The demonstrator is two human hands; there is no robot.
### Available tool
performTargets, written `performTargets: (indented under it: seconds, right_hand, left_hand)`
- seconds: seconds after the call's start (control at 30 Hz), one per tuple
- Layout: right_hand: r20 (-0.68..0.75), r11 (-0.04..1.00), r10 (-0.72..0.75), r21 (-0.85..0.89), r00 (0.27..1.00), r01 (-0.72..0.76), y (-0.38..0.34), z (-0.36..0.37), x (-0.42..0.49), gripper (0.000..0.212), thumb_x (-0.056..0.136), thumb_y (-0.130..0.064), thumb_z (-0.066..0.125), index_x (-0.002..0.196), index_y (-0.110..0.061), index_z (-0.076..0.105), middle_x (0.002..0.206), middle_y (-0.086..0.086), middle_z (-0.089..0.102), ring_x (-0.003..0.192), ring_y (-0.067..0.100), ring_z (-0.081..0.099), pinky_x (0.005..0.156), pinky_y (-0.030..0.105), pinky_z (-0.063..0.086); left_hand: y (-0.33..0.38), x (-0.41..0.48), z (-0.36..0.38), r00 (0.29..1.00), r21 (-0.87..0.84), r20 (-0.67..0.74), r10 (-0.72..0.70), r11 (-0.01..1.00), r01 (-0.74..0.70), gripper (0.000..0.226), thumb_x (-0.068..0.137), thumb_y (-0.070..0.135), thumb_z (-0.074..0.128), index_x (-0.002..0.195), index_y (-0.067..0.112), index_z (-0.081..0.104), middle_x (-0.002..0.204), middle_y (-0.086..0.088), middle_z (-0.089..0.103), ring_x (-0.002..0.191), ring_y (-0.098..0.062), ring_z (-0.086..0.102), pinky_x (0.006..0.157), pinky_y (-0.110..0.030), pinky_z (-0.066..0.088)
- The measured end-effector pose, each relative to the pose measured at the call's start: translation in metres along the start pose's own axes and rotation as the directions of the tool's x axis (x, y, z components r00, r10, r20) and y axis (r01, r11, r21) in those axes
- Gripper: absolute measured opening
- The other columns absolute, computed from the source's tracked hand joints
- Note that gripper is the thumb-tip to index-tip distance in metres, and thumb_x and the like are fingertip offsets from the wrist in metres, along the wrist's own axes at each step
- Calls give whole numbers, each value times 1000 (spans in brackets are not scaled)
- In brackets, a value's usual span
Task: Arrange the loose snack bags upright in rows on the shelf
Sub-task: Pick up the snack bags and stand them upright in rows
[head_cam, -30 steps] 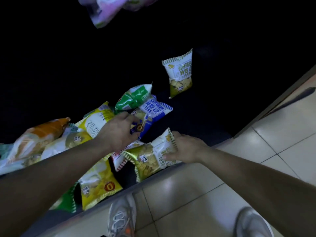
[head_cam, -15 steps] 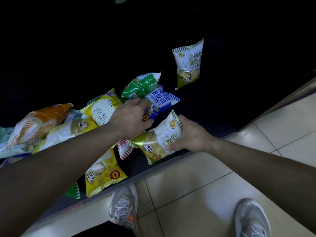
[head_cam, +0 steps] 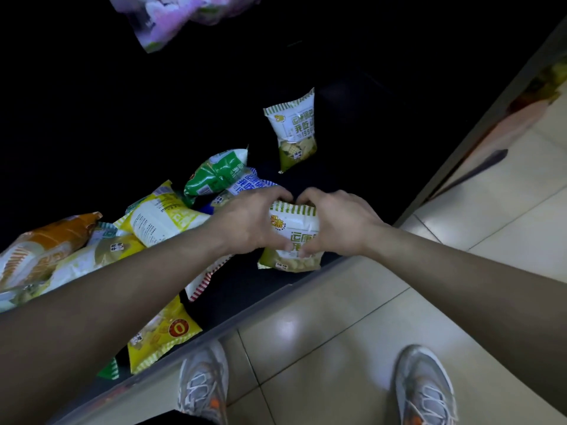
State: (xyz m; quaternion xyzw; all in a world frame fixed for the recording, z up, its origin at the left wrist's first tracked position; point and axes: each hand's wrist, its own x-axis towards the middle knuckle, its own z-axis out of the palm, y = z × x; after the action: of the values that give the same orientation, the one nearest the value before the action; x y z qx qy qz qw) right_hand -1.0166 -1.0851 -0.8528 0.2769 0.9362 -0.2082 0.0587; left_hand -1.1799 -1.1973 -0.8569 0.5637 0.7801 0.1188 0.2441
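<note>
The dark shelf (head_cam: 352, 185) filled most of the view, with the tiled floor (head_cam: 337, 332) in front of its front edge. Loose snack bags lay heaped across its left part: an orange bag (head_cam: 52, 240), a yellow-and-white bag (head_cam: 159, 216), a green bag (head_cam: 214, 176), a blue-striped bag (head_cam: 248, 182) and, by the front edge, a yellow bag (head_cam: 162, 332). The left hand (head_cam: 245, 222) and right hand (head_cam: 340, 225) each curled round one side of a green-striped white bag (head_cam: 293, 228), gripping it top seam up near the front edge, just right of the heap. A matching bag (head_cam: 294, 130) stood upright farther back, apart from the rest.
</note>
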Motion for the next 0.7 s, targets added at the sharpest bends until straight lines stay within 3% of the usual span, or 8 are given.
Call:
performTargets:
  seconds: [0.1, 0.2, 0.3, 0.4, 0.5, 0.6, 0.7]
  right_hand:
    - [-30, 1000, -2, 24, 1000, 3, 12, 1, -1, 90, 52, -59, 88, 128, -35, 49, 93, -14, 59, 85, 12, 61, 72, 31, 51]
    - [-89, 996, 8, 91, 996, 0, 27, 3, 1, 95, 56, -56, 88, 137, -32, 43, 118, -10, 62, 107, 14, 60, 86, 34, 51]
    - [-204, 973, 85, 227, 975, -38, 47, 1, 2, 105, 67, -52, 85, 151, -28, 26, 144, -1, 50, 129, 17, 49, 101, 33, 43]
    - [-267, 962, 176, 252, 948, -108, 70, -6, 3, 101, 80, -45, 76, 156, -22, 14, 150, 7, 41, 131, 23, 48, 105, 38, 43]
    - [-198, 966, 200, 207, 960, -158, 87, -5, 3, 89, 86, -41, 70, 155, -22, 17, 146, 8, 45, 127, 26, 50, 105, 41, 43]
    - [-84, 967, 195, 182, 977, -177, 93, 6, 5, 81, 87, -42, 68, 152, -24, 24, 142, 7, 46, 127, 26, 50, 106, 39, 43]
    - [-11, 971, 182, 161, 983, -178, 93, 19, 8, 76, 87, -41, 66, 150, -24, 28, 142, 7, 46, 127, 26, 50, 104, 38, 43]
  left_hand:
    - [5, 7, -2, 999, 55, 42, -2, 998, 0, 77, 55, 54, 88, 123, 35, 56, 97, 14, 63, 89, -10, 60, 78, -39, 54]
    - [10, 18, 2, 997, 56, -23, -68, 996, 69, 74, 56, 57, 87, 119, 33, 58, 85, 11, 65, 78, -11, 63, 70, -40, 56]
    - [10, 34, 3, 988, 6, -90, -128, 992, 129, 76, 58, 57, 86, 120, 24, 57, 89, 6, 65, 77, -11, 63, 62, -31, 53]
    - [7, 58, -5, 961, -70, -186, -203, 979, 193, 85, 59, 59, 85, 127, 19, 54, 101, 2, 67, 87, -15, 63, 59, -24, 45]
    - [7, 86, -14, 927, -112, -285, -245, 969, 222, 99, 63, 59, 83, 143, 15, 43, 129, -5, 59, 104, -19, 56, 79, -23, 44]
    - [9, 115, -21, 900, -154, -325, -290, 955, 252, 98, 67, 55, 82, 145, 13, 40, 125, -8, 60, 96, -18, 53, 73, -27, 40]
    - [6, 143, -19, 885, -222, -317, -341, 934, 280, 102, 67, 53, 83, 147, 11, 37, 133, -12, 58, 110, -27, 57, 77, -27, 40]
